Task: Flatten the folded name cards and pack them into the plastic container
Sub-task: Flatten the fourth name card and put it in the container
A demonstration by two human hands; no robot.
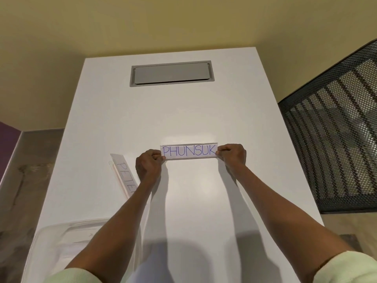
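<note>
A folded name card point(189, 151) in a clear sleeve, lettered PHUNSUK in purple, stands on the white table point(183, 111). My left hand point(148, 164) pinches its left end and my right hand point(232, 155) pinches its right end. A second name card point(124, 175), lettered PETER, lies angled on the table just left of my left wrist; my forearm hides its near end. The clear plastic container point(67, 242) sits at the table's near left corner, partly covered by my left forearm.
A grey recessed cable hatch point(171, 73) is set into the table's far end. A black mesh chair back point(334, 135) stands close to the table's right edge. The floor shows to the left of the table.
</note>
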